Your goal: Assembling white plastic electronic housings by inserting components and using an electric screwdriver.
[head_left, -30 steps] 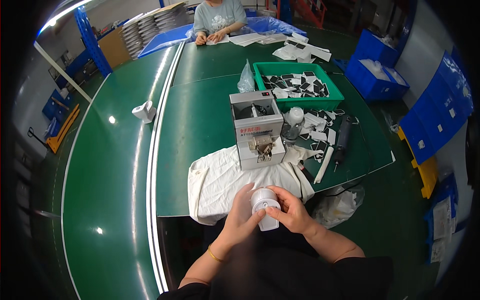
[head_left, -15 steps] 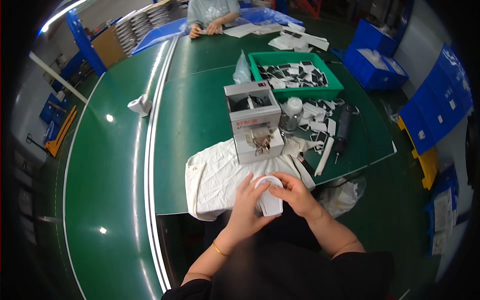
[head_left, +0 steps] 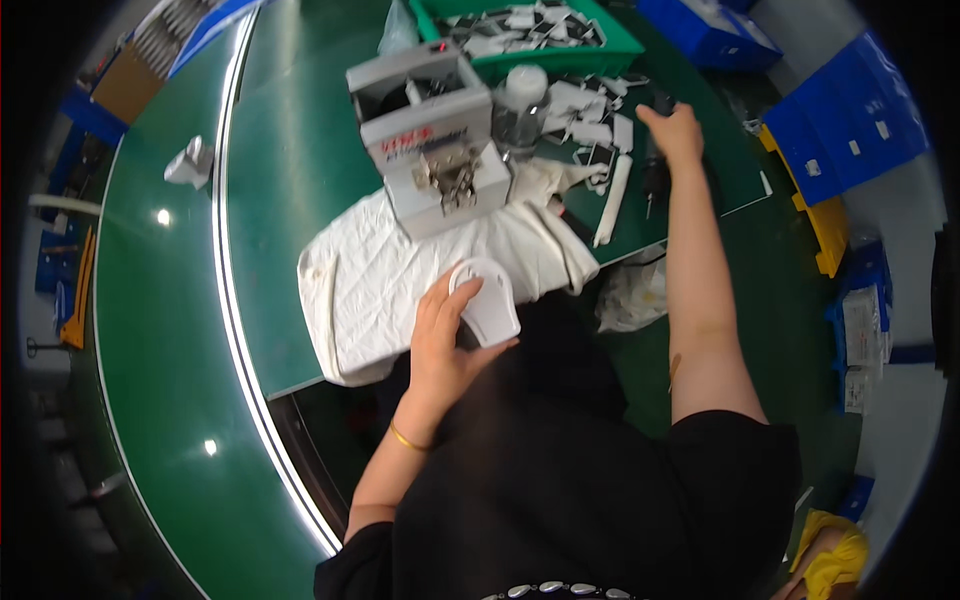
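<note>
My right hand has left the white part for the dark screwdriver on the green surface; from here I can't tell whether it grips. My left hand alone now holds the part, near the white cloth.

The person's left hand holds a white plastic piece near a rumpled white cloth. Out over the green table, the right hand is at a dark pen-shaped tool; from where I stand, I can't quite tell whether it grips. A grey machine stands beside a clear bottle.
</note>
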A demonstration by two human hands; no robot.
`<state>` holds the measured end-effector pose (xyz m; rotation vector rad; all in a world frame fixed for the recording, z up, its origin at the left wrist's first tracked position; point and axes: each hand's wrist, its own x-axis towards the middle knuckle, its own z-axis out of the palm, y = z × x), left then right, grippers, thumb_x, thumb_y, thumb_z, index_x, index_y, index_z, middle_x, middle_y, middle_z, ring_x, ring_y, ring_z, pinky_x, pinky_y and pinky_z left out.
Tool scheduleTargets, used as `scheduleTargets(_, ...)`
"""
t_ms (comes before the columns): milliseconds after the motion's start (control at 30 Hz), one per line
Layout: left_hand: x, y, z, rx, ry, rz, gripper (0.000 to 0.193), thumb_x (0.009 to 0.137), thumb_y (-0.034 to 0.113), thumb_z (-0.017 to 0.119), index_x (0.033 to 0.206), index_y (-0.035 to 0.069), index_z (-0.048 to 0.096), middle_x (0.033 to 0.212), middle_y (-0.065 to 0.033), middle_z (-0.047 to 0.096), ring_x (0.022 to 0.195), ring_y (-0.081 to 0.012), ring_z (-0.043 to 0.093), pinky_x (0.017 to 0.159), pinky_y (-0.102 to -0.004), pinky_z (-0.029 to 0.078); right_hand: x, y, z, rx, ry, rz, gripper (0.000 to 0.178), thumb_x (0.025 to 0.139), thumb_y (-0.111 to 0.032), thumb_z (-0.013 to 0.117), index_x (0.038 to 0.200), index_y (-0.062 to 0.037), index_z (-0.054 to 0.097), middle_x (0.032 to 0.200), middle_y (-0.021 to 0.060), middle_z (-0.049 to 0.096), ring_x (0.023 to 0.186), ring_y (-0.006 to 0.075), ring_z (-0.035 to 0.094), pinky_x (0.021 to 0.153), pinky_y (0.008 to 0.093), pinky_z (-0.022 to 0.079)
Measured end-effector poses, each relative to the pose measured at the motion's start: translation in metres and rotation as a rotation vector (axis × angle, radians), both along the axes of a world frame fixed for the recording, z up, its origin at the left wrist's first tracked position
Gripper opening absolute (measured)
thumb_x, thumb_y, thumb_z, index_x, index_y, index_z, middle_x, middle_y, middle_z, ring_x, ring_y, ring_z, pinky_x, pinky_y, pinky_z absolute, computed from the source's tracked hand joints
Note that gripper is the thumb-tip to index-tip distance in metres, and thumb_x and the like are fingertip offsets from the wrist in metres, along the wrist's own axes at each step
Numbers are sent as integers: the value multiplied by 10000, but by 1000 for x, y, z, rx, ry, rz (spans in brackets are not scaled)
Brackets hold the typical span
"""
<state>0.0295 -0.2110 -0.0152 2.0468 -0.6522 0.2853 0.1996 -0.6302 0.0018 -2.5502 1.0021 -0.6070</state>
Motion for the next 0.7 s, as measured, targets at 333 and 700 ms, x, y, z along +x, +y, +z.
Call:
scheduleTargets(333,4,1,-9,13,-114,-13,667,564,163,881,1197,146,670,1311,-212,541,1215,-397,526,985,-424,449,-11,-16,-16,1010,-238,208,412,673,-239,813,964,3,651,824,88,651,681,199,627,619,318,510)
scheduleTargets(700,4,5,-7,-18,-90,-29,696,531,156,877,1196,142,674,1322,-212,536,1212,-391,530,981,-420,457,-37,188,111,1136,-949,1101,339,817,4,673,1120,-3,521,979,135,631,902,256,659,886,456,532)
